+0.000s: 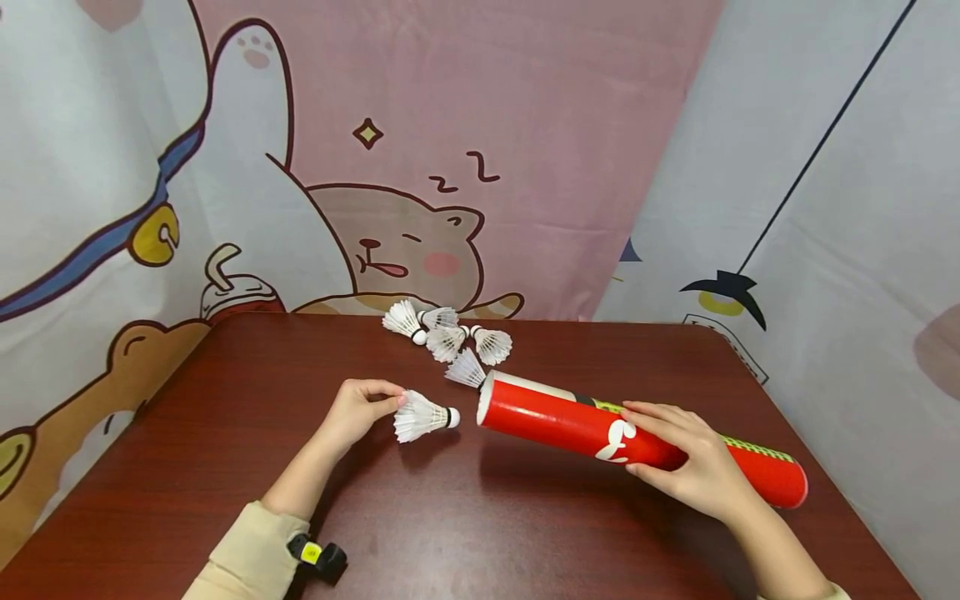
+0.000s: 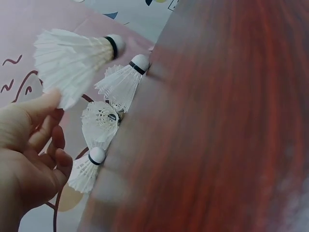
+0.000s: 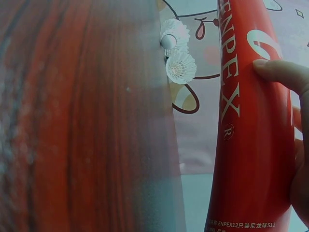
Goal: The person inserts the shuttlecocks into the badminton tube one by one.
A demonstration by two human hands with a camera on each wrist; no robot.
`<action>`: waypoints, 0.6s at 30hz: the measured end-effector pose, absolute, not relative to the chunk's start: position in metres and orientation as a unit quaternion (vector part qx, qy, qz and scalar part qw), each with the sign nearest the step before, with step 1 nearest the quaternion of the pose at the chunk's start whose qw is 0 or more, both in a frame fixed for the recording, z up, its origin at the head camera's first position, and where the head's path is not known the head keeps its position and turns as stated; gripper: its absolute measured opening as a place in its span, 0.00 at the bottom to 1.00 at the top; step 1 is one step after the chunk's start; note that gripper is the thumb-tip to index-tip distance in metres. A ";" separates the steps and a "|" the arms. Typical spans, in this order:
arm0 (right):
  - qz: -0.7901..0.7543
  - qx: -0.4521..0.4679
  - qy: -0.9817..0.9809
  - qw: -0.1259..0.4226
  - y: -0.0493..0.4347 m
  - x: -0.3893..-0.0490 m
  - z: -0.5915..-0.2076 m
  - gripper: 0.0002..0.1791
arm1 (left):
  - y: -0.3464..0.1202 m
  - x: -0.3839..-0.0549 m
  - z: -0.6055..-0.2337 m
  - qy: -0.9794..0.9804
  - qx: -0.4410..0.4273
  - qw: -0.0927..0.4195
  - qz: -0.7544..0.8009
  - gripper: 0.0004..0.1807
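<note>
My left hand [image 1: 363,412] pinches a shuttlecock [image 1: 420,418], base just short of the red tube [image 1: 555,421] my right hand [image 1: 693,458] grips; not in yet. Five loose shuttlecocks [image 1: 492,346] left on surface [image 1: 420,533]; can't see inside tube.

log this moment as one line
left hand: pinches shuttlecock, cork toward tube | right hand: grips tube | other shuttlecocks: on table

A curtained-off nook around one dark reddish wood-grain table [image 1: 405,533]: cartoon-printed cloth [image 1: 555,125], with a sleeping bear [image 1: 420,237] and a blue collar [image 1: 97,247] with yellow bell [image 1: 152,237], hangs behind it and along both sides. Whether it belongs to a home, studio or office cannot be told.
</note>
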State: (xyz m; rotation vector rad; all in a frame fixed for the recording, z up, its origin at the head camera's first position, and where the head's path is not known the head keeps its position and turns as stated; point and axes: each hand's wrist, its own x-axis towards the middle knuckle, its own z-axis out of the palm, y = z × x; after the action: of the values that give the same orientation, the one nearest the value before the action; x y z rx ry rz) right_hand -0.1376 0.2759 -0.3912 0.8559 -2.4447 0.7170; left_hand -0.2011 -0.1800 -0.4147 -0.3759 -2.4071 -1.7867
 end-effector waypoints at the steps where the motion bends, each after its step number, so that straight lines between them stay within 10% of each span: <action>1: 0.259 0.310 -0.886 0.225 0.276 -0.137 -0.391 0.43 | -0.180 -0.203 -0.417 -0.792 -0.121 0.060 -0.595 0.06; 18: 0.263 0.314 -0.884 0.224 0.276 -0.138 -0.391 0.42 | -0.164 -0.197 -0.402 -0.710 -0.076 0.030 -0.700 0.06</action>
State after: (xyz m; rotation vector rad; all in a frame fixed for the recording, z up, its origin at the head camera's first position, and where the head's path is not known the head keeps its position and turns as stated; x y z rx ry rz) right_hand -0.1378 0.2758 -0.3912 0.8665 -2.4402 0.7255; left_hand -0.1967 -0.1637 -0.4018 -0.2328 -2.1876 -2.1574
